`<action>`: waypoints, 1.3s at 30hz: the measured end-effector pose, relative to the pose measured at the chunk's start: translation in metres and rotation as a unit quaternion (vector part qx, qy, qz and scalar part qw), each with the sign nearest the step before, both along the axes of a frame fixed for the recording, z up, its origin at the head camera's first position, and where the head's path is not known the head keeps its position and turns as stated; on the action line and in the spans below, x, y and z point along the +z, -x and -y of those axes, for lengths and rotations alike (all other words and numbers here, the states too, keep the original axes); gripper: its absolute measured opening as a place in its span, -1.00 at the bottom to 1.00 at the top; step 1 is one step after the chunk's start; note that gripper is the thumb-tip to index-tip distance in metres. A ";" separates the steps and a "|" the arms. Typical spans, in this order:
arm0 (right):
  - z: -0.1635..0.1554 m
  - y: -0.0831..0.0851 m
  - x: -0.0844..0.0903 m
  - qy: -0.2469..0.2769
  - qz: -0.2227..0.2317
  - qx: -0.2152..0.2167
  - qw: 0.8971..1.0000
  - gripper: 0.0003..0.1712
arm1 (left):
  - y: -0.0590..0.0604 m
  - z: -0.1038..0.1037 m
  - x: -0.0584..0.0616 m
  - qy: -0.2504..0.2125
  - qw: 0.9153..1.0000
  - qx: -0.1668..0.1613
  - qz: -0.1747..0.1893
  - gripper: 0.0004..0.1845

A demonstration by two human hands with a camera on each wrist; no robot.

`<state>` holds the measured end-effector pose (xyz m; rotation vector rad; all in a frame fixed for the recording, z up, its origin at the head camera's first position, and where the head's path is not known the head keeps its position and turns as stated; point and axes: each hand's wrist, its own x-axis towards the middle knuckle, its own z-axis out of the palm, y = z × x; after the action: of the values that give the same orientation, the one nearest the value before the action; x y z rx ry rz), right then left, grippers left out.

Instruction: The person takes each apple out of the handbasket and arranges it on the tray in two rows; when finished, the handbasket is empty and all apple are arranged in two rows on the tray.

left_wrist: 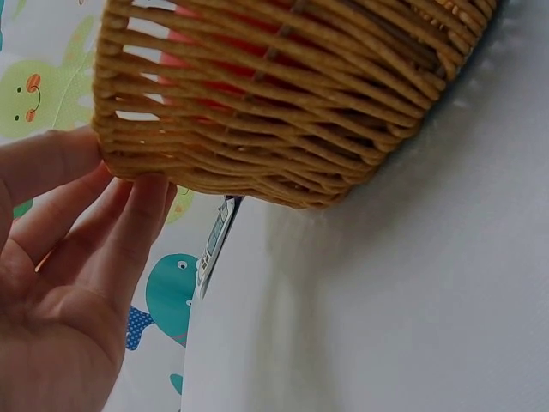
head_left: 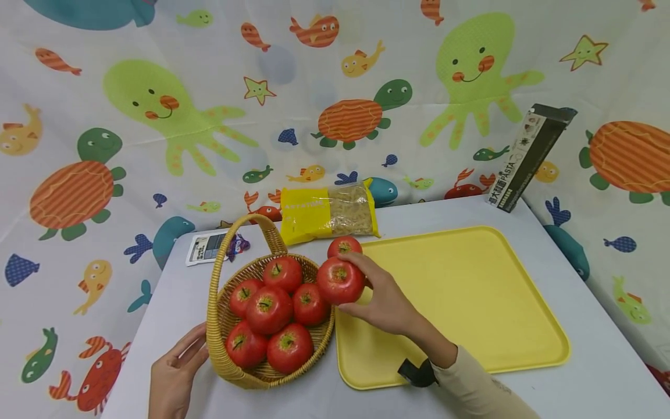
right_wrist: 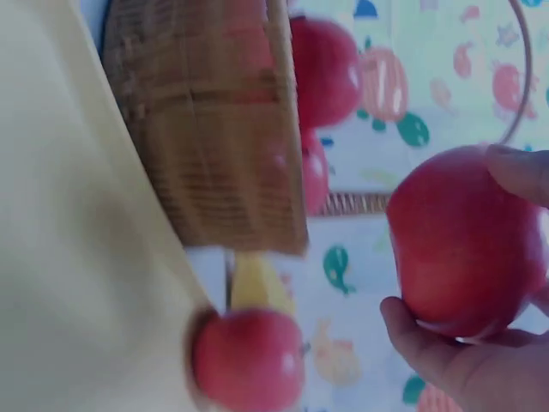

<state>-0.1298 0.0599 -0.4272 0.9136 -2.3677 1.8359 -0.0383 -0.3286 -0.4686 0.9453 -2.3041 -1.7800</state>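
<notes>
Over the seam between basket (head_left: 262, 326) and tray (head_left: 471, 291), the right hand (head_left: 387, 302) holds a red tomato (head_left: 340, 280) off the surface, fingers curled over its top and thumb under its near side, so the grip is clamped on the fruit. The right wrist view shows the same hold (right_wrist: 463, 249), with a fingertip on the upper skin and the palm cupping below. A second tomato (head_left: 344, 245) sits on the tray's far left corner, just behind the lifted one. The left hand (head_left: 175, 372) lies at the basket's near left wall with straight, relaxed fingers touching the weave (left_wrist: 129, 223), its grip apart and holding nothing; it seems to steady the basket. Six more tomatoes fill the basket under its arched handle (head_left: 246, 233). Judging by its glossy, smooth skin, the held tomato is probably slippery and moderately heavy for its size (whether it is real and soft or a hard plastic copy cannot be told), so a wide hold around its middle with several fingers looks safer than a fingertip pinch, and squeezing hard could bruise it. Behind, on the grey worktop (head_left: 602, 378), lie a pasta bag (head_left: 327, 212) and a small packet (head_left: 209, 247); a dark pasta box (head_left: 528, 157) leans against the printed cloth.
</notes>
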 end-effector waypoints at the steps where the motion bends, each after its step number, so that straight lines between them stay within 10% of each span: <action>1: -0.004 0.003 0.001 0.002 0.006 -0.013 1.000 -0.06 | 0.000 0.000 0.000 0.000 1.000 0.000 -0.001 -0.42; 14: -0.055 0.058 -0.017 -0.060 0.060 -0.167 0.982 -0.06 | 0.000 0.001 0.001 -0.008 1.000 0.001 -0.006 -0.40; 27: -0.057 0.090 -0.062 -0.125 0.131 -0.193 0.964 -0.06 | 0.001 0.005 0.003 -0.026 0.999 -0.008 -0.021 -0.42; 39: -0.059 0.095 -0.065 -0.125 0.138 -0.198 0.962 -0.03 | 0.001 0.003 0.003 -0.051 0.998 0.002 -0.031 -0.42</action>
<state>-0.2253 0.1186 -0.4925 0.1617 -2.7339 1.6217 -0.0391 -0.3314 -0.4657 0.8955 -2.1915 -1.9131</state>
